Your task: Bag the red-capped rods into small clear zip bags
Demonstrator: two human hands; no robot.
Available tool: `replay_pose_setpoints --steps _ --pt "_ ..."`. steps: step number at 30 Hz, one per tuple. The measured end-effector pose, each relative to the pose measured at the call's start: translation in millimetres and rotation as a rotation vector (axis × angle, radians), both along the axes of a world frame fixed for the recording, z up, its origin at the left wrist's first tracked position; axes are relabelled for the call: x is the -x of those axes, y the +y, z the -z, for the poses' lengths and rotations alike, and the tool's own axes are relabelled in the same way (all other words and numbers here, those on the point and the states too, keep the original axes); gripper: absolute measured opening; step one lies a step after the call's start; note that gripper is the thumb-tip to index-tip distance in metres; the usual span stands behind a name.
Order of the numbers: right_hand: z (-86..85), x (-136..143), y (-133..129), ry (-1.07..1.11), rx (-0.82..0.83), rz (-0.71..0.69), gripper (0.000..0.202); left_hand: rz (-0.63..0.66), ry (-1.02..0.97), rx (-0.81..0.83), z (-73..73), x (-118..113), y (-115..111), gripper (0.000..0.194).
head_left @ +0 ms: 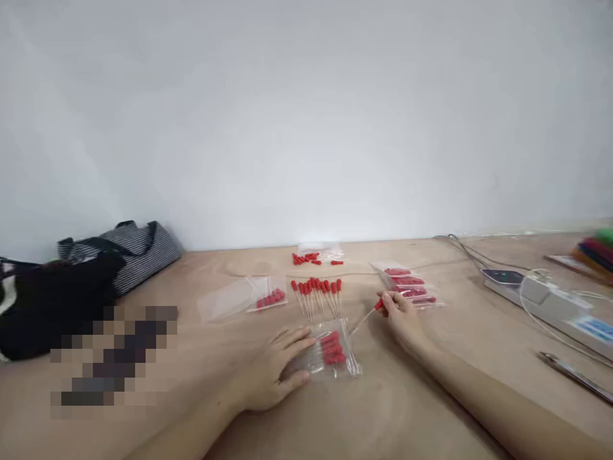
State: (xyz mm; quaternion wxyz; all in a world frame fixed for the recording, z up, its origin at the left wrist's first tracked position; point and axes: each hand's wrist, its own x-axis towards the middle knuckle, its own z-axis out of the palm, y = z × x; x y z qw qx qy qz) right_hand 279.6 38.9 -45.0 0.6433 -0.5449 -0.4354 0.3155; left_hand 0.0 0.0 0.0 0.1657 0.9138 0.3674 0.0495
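A red-tipped stick (363, 321) is pinched by its red end in my right hand (400, 316), its pale shaft slanting down-left towards a clear plastic bag (331, 351). Several red-tipped sticks lie inside that bag. My left hand (272, 367) holds the bag's left side, fingers on top and thumb at the near edge. Just beyond it, a row of loose red-tipped sticks (318, 294) lies fanned on the table. Filled bags (407, 281) overlap beside my right hand. Another bag (261, 299) with red tips showing lies to the left.
Further back, more red-tipped sticks (306, 257) lie by a clear bag. A striped bag (148, 255) and a black bag (62, 306) stand at left. On the right are a power strip (550, 306), cables, a phone (502, 276) and a metal tool (575, 375).
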Motion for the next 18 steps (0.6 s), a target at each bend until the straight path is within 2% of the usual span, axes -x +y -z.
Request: replay_pose_setpoints --steps 6,12,18 --pt "1.9 9 -3 0.121 0.011 0.006 0.047 -0.005 -0.048 -0.009 0.0 -1 -1 0.043" --pt "0.5 26 -17 0.234 0.042 -0.120 0.045 0.002 -0.074 -0.012 -0.8 -2 1 0.041" --pt "-8.7 43 -29 0.307 0.087 -0.286 0.046 -0.038 -0.153 -0.013 2.1 -2 -1 0.062"
